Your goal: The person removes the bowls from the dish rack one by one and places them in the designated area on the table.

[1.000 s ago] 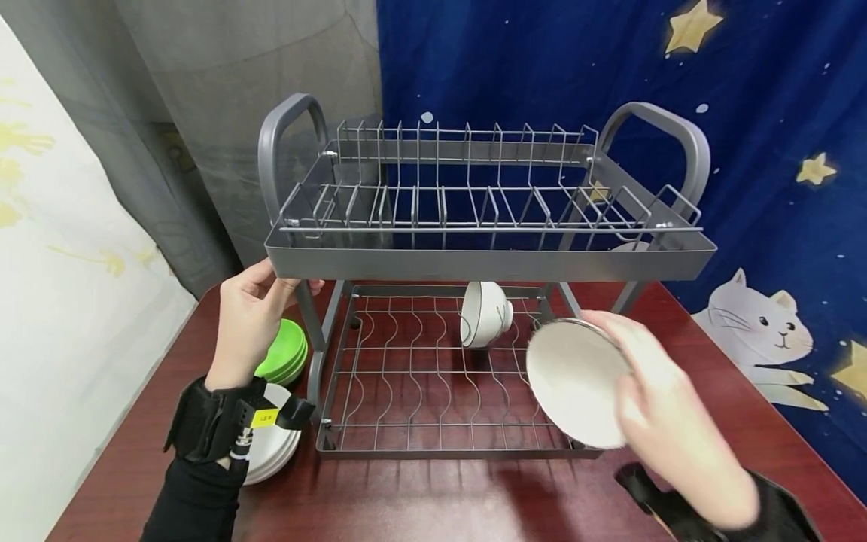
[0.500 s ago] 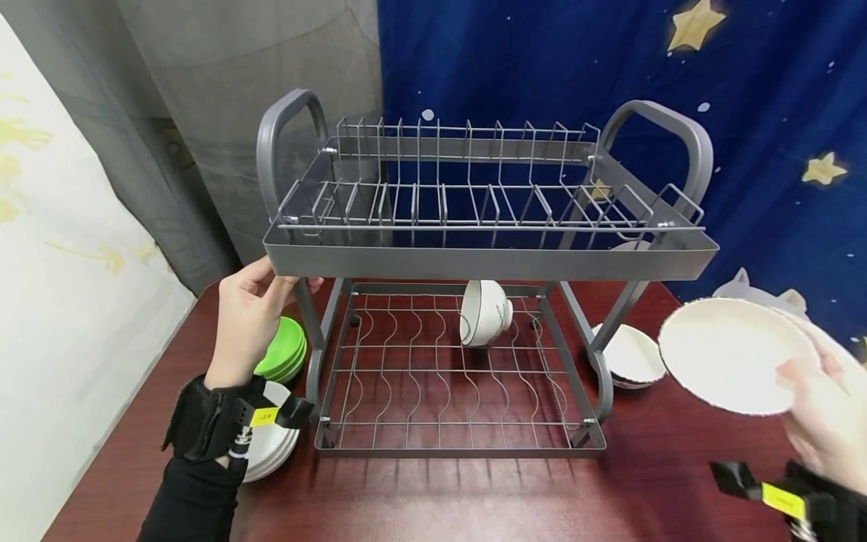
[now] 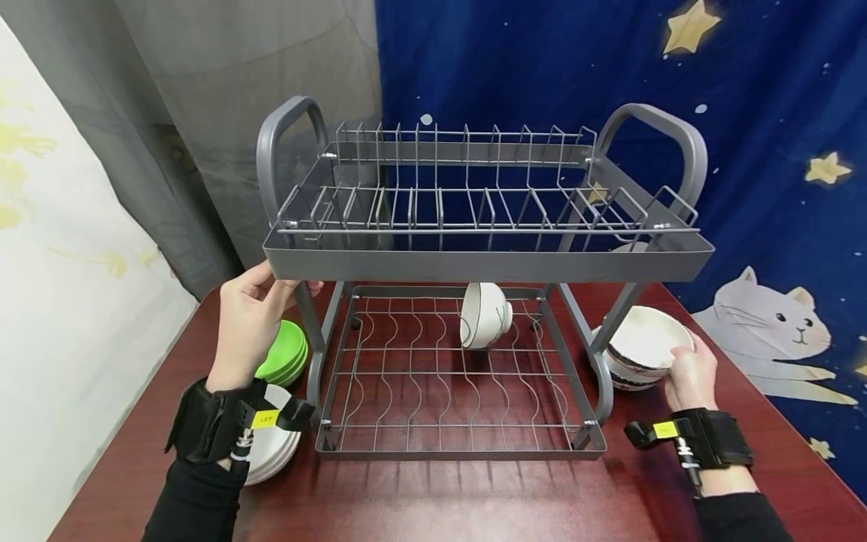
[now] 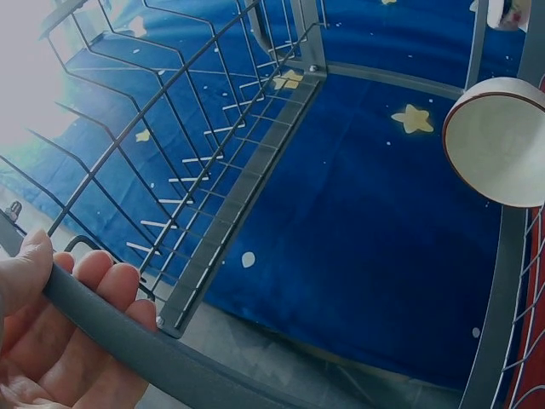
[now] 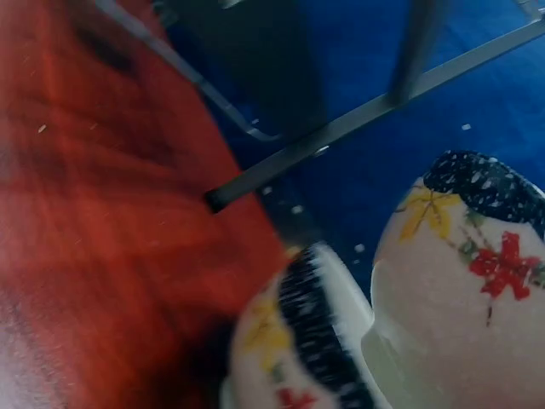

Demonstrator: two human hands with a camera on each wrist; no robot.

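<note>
A white ceramic bowl with a dark speckled rim [image 3: 646, 336] is sitting tilted on top of a short stack of matching bowls [image 3: 626, 373] on the dark red wooden table [image 3: 440, 497], just beside the right front leg of the rack. The person's right hand [image 3: 691, 374] is resting against the near right edge of that top bowl, fingers curled onto its rim. The right wrist camera is showing what the head camera is not: the bowls' outer walls are carrying painted red flowers and yellow leaves under a black speckled band [image 5: 502, 256], though the picture is blurred.

To the left of that hand is standing a grey two-tier metal dish rack [image 3: 484, 260]. Its upper tier of wire slots is holding nothing visible; on its lower wire shelf a white bowl with a thin dark line pattern [image 3: 484, 315] is lying on its side, mouth facing left. The left wrist camera is showing this bowl's base [image 4: 502, 141] from below.

The person's left hand [image 3: 247, 324] is gripping the front left corner of the upper tray, fingers wrapped over the grey rim [image 4: 102, 328]. Just below and beside this hand, a stack of bright green plates [image 3: 284, 352] is sitting on the table, and nearer the wrist a stack of white plates [image 3: 271, 444].

Both wrists are wearing black straps with small yellow tags [image 3: 266, 416]; their writing is too small to read.
</note>
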